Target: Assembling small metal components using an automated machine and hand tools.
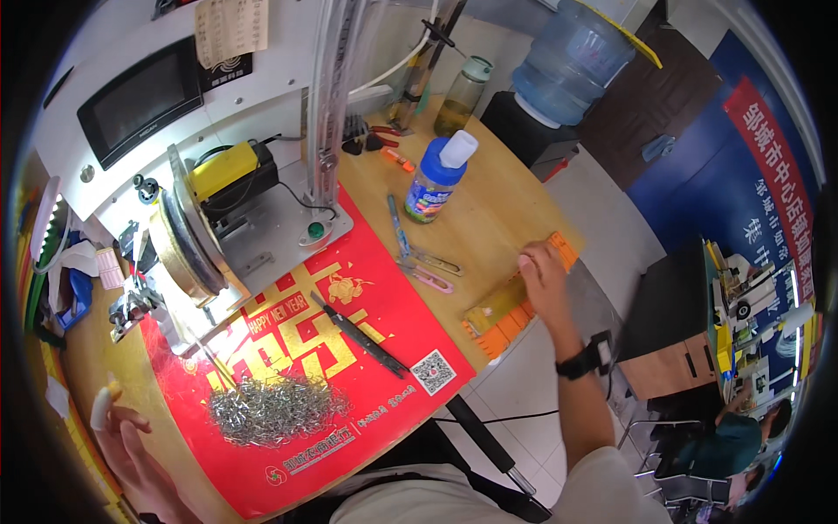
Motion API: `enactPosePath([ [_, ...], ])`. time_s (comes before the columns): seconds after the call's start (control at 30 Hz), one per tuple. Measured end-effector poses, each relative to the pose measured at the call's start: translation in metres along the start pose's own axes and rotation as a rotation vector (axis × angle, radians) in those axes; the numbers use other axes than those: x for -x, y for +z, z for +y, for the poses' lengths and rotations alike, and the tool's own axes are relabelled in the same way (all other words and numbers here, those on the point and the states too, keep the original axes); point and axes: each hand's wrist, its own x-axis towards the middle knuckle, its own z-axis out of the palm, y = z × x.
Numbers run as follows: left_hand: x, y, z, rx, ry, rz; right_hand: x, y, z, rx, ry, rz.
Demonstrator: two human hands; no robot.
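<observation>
So there's a big white machine [249, 113] hogging the upper left, and a blue water jug [572, 65] past the table's far end. A jar [429, 185] with a blue lid stands between the machine and the orange strip [502, 332], which lies along the table's right edge. A black tool [358, 334] lies near a heap of shiny metal bits [275, 410].

Room has a blue wall [681, 210] and a pale tiled floor [515, 424]. The table [489, 205] is wood, with a red sheet [384, 271] under the bits.

Left hand [127, 450] is empty, fingers loosely apart, by the table's left side. Right hand [546, 284] is over the strip, fingers bunched; can't tell if it's gripping.
</observation>
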Motion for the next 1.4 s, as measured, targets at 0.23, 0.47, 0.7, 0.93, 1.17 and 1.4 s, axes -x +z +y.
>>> enactPosePath([
  [0.23,0.01,0.022,-0.045,0.088,-0.146,0.237,0.009,0.013,0.009,0.256,-0.012,-0.106],
  [0.47,0.014,0.015,-0.05,-0.052,-0.18,0.181,0.015,0.028,-0.083,0.04,-0.086,-0.093],
  [0.7,0.021,0.021,-0.041,-0.078,-0.089,0.167,0.026,0.088,-0.193,-0.169,-0.202,-0.477],
  [0.93,0.038,0.075,0.056,-0.193,0.071,-0.242,0.03,0.095,-0.218,-0.297,-0.5,-0.407],
  [1.17,0.008,0.098,0.058,-0.316,0.132,-0.317,0.01,0.148,-0.258,-0.405,-0.526,-0.546],
  [1.4,-0.008,0.1,0.048,-0.428,0.126,-0.36,-0.005,0.161,-0.274,-0.247,-0.417,-0.807],
])
